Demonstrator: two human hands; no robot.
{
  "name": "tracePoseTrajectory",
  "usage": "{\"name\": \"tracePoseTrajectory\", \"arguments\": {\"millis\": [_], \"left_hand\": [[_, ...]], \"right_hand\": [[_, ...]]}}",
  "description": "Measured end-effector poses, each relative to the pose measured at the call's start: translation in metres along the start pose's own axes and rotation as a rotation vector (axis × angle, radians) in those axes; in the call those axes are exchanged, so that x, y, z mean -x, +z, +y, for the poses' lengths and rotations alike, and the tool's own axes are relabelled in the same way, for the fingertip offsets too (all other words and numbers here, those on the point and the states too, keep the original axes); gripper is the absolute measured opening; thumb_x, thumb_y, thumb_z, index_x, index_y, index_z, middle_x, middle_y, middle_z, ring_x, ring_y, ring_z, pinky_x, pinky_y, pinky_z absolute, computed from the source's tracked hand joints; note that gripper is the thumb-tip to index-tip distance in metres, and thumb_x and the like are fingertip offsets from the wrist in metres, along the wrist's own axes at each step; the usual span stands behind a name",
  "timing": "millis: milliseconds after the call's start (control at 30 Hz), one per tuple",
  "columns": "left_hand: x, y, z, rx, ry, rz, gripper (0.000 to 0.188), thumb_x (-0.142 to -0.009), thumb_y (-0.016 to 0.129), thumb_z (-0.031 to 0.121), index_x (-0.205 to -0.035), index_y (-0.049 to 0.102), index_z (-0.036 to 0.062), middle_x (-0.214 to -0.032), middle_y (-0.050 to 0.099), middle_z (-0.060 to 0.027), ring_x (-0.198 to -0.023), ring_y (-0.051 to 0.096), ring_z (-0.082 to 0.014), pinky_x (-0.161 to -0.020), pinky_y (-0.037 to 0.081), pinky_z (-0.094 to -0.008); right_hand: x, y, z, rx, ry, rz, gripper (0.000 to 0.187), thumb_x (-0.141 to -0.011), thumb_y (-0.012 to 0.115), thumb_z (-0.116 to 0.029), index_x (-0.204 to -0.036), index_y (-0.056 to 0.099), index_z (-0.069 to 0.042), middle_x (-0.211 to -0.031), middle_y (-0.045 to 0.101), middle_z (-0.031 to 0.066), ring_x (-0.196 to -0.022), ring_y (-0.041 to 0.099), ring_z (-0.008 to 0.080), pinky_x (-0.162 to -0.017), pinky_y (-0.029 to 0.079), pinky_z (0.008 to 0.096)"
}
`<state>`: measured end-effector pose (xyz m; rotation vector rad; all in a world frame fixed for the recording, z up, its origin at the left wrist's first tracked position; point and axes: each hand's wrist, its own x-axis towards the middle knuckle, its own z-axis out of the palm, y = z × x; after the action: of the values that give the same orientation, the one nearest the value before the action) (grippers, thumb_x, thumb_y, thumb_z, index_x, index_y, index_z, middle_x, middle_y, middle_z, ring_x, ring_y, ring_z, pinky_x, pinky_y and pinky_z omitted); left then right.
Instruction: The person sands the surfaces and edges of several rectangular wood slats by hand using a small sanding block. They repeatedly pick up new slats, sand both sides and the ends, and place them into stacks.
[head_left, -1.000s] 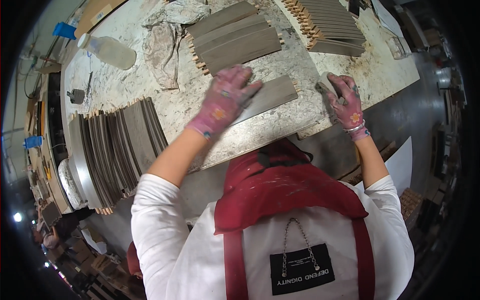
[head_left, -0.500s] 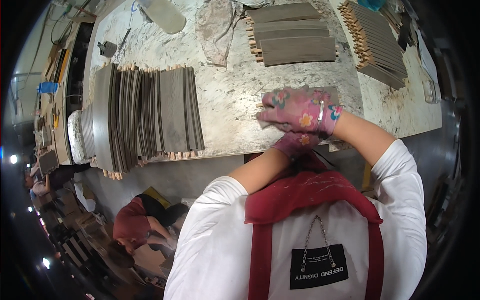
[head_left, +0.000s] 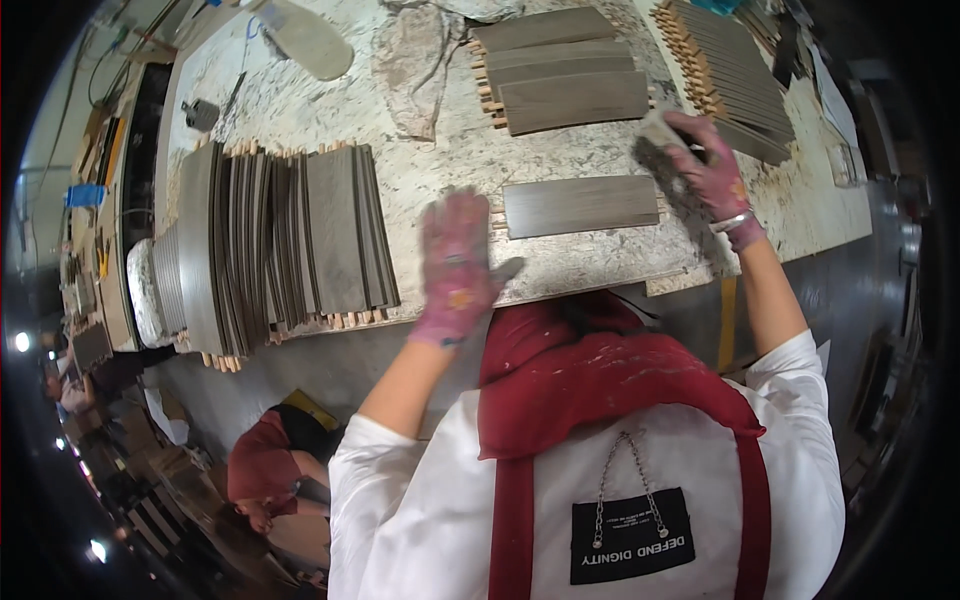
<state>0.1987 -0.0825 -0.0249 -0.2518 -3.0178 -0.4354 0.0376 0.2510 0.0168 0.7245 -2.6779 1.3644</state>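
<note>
A grey wooden slat (head_left: pixel 580 207) with short wooden dowels at its ends lies crosswise on the worktable (head_left: pixel 440 160) in front of me. To the left of it my left hand (head_left: pixel 458 265), in a pink flowered glove, is spread with fingers stretched over the tabletop, a little smeared by motion. Beyond the slat's right end, my gloved right hand (head_left: pixel 715 180) grips a small pale block-like pad (head_left: pixel 660 135). The pad is partly covered by the fingers, and its exact kind does not show.
Many similar slats (head_left: pixel 345 230) stand packed at the left. Behind the single slat lies a small stack (head_left: pixel 575 100), with a dowelled row (head_left: pixel 735 80) at far right. A rag (head_left: pixel 410 75) and a bottle (head_left: pixel 310 40) lie at the back. Another person (head_left: pixel 270 455) bends low at left.
My hands were together over the slat and have parted. The left moved left off it; the right moved right and away with the pad, leaving the slat uncovered.
</note>
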Motion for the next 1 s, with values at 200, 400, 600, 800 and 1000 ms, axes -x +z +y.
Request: {"name": "tracePoseTrajectory", "arguments": {"millis": [200, 400, 600, 800, 1000], "left_hand": [[-0.030, -0.017, 0.034, 0.162, 0.274, 0.158, 0.082, -0.079, 0.075, 0.048, -0.140, 0.049, 0.0004, -0.150, 0.042, -0.0222, -0.142, 0.036, -0.0399, -0.117, 0.027, -0.0549], [-0.020, 0.001, 0.025, 0.122, 0.290, -0.086, 0.083, -0.080, 0.075, 0.046, -0.140, 0.046, -0.0024, -0.142, 0.047, -0.0231, -0.137, 0.039, -0.0443, -0.113, 0.029, -0.0555], [-0.024, -0.016, 0.015, 0.062, 0.312, -0.049, 0.074, -0.084, 0.073, 0.039, -0.138, 0.048, -0.0039, -0.146, 0.046, -0.0238, -0.136, 0.040, -0.0469, -0.111, 0.033, -0.0554], [-0.061, -0.029, 0.031, 0.299, 0.204, -0.159, 0.057, -0.085, 0.074, 0.027, -0.137, 0.056, 0.0097, -0.129, 0.052, -0.0209, -0.120, 0.050, -0.0412, -0.106, 0.042, -0.0458], [-0.099, -0.050, -0.012, 0.463, -0.272, -0.856, 0.035, -0.097, 0.061, 0.018, -0.131, 0.064, 0.0085, -0.114, 0.072, -0.0111, -0.105, 0.066, -0.0215, -0.087, 0.052, -0.0299]], "right_hand": [[0.048, 0.025, -0.005, -0.659, 0.523, 0.327, 0.045, -0.091, 0.071, -0.025, -0.129, 0.062, -0.004, -0.116, 0.065, 0.0077, -0.103, 0.061, 0.0150, -0.090, 0.051, 0.0276], [0.045, 0.124, -0.064, -0.396, 0.026, -0.017, 0.041, -0.086, 0.073, -0.013, -0.125, 0.063, -0.005, -0.118, 0.062, 0.0133, -0.116, 0.058, 0.0282, -0.101, 0.045, 0.0376], [0.032, 0.060, -0.002, -0.531, 0.515, 0.453, 0.044, -0.091, 0.069, -0.026, -0.129, 0.062, -0.005, -0.119, 0.066, 0.0102, -0.106, 0.062, 0.0218, -0.093, 0.052, 0.0314], [0.054, 0.022, 0.012, -1.075, 0.488, 0.614, 0.038, -0.097, 0.062, -0.020, -0.130, 0.057, 0.000, -0.109, 0.067, 0.0073, -0.094, 0.064, 0.0143, -0.081, 0.052, 0.0271], [0.071, -0.001, -0.007, -1.182, 0.576, 0.529, 0.038, -0.099, 0.059, -0.025, -0.131, 0.057, -0.005, -0.109, 0.067, 0.0060, -0.089, 0.065, 0.0151, -0.076, 0.053, 0.0304]]}}
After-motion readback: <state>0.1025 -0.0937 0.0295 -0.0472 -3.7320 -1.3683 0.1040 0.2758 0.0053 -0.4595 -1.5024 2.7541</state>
